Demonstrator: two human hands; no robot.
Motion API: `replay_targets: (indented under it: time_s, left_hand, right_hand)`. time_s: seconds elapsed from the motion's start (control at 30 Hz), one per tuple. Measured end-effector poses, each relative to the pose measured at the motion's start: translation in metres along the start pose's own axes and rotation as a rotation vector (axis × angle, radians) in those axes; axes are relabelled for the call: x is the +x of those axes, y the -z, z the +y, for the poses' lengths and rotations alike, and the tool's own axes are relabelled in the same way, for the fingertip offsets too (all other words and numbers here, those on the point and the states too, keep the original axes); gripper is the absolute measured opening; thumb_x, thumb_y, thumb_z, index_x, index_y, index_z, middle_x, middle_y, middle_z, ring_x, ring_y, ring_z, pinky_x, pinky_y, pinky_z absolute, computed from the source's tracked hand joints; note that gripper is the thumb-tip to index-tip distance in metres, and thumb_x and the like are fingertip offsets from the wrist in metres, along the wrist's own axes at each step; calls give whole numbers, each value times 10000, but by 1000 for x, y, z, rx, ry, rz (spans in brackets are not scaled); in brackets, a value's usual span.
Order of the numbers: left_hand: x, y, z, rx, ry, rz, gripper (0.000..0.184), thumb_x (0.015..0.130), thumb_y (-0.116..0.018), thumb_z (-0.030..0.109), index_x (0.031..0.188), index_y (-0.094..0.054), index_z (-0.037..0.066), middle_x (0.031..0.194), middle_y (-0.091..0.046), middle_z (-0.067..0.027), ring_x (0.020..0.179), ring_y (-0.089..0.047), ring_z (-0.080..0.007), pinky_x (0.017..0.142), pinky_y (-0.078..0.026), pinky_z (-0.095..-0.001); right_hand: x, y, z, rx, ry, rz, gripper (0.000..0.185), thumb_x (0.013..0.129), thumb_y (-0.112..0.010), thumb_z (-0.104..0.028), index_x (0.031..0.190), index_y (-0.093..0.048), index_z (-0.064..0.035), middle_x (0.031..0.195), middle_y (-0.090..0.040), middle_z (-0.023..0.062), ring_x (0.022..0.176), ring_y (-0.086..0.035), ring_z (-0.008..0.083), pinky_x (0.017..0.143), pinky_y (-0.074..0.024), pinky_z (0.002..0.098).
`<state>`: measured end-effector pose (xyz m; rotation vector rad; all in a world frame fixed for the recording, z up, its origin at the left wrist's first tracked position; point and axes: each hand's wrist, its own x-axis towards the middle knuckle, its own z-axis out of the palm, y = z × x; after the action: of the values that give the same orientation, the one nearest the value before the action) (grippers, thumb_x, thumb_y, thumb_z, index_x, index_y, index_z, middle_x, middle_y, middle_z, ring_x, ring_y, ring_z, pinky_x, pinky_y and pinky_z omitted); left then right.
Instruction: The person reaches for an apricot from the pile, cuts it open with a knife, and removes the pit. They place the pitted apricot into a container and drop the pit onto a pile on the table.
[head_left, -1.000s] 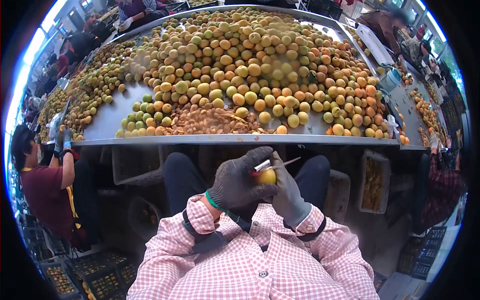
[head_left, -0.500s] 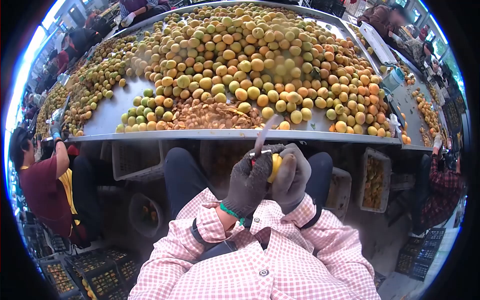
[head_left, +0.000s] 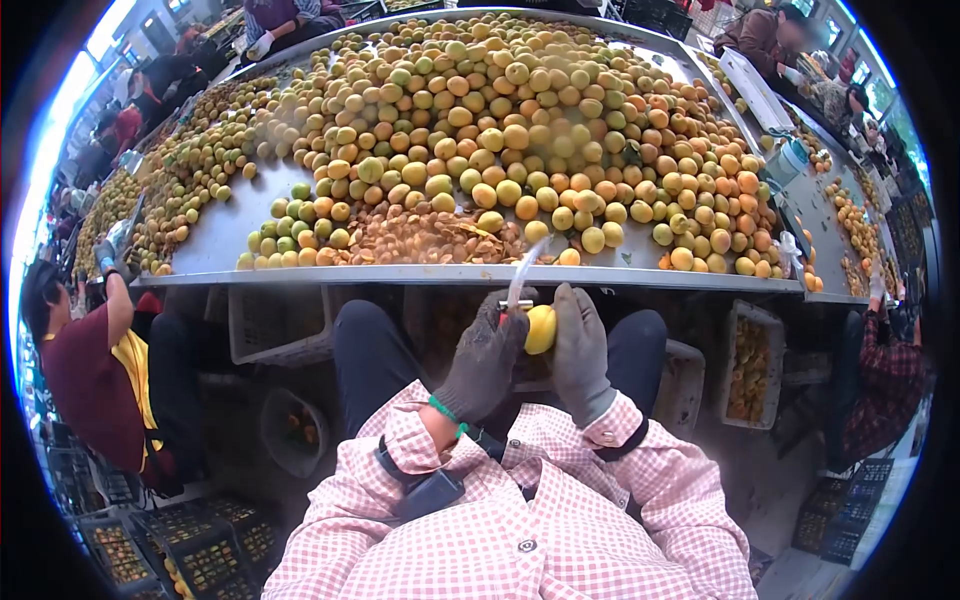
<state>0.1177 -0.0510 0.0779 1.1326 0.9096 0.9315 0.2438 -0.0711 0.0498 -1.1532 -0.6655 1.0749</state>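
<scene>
My left hand (head_left: pixel 485 350), in a dark grey knit glove with a green cuff edge, is closed around a small peeler-like tool (head_left: pixel 524 272). A pale, curved, see-through strip of it sticks up, with a short metal crosspiece and a red bit at the fingers. Between both hands is a smooth yellow fruit (head_left: pixel 541 329), probably an apricot. My right hand (head_left: pixel 581 352), in a grey glove, grips the fruit from the right side, its fingers pointing up. The hidden side of the fruit cannot be seen. Both hands are just below the table's front edge.
A metal table (head_left: pixel 225 235) bears a big heap of apricots (head_left: pixel 480 130) and a brown-orange pile of scraps (head_left: pixel 430 237). Crates (head_left: pixel 752 365) and a bucket (head_left: pixel 292 430) stand underneath. A person in maroon (head_left: pixel 90 390) sits at left; others work around.
My hands have moved slightly apart and turned, so more of the yellow fruit shows. The right fingers have straightened upward, and the tool is more clearly visible. The camera view has shifted slightly.
</scene>
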Motion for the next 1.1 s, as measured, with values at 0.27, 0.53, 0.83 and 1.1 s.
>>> replay_targets:
  time_s: [0.27,0.53,0.83,1.1]
  left_hand:
    - [7,15,2,645,-483,-267,651,783,-748,265,1319,-432,70,1003,-637,-111,934,-626,-186,845,-484,-311]
    - [11,20,-6,272,-325,-270,793,695,-806,271,1356,-402,100,1194,-592,-156,1002,-644,-249,831,-502,-351]
    - [10,22,24,806,-537,-381,853,565,-839,432,1267,-510,77,1073,-634,-145,884,-651,-357,744,-533,-391]
    - [16,19,36,1016,-898,-580,715,561,-776,481,1125,-589,86,793,-608,-94,656,-629,-279,546,-483,-385]
  right_hand:
    - [-17,5,12,96,-55,-153,415,1003,-395,-341,1181,-509,16,1089,-562,108,1024,-527,188,933,-398,297]
    - [-12,18,-7,191,-311,-220,430,1003,-356,-406,1164,-510,-39,1015,-569,49,886,-573,112,793,-475,242]
    - [-40,15,3,-549,512,-311,404,930,-536,-161,1297,-444,-18,1174,-559,82,1027,-572,188,885,-471,293]
    - [-49,9,2,132,-269,-378,367,838,-642,-104,1175,-507,-47,1087,-568,98,1040,-581,227,889,-472,323]
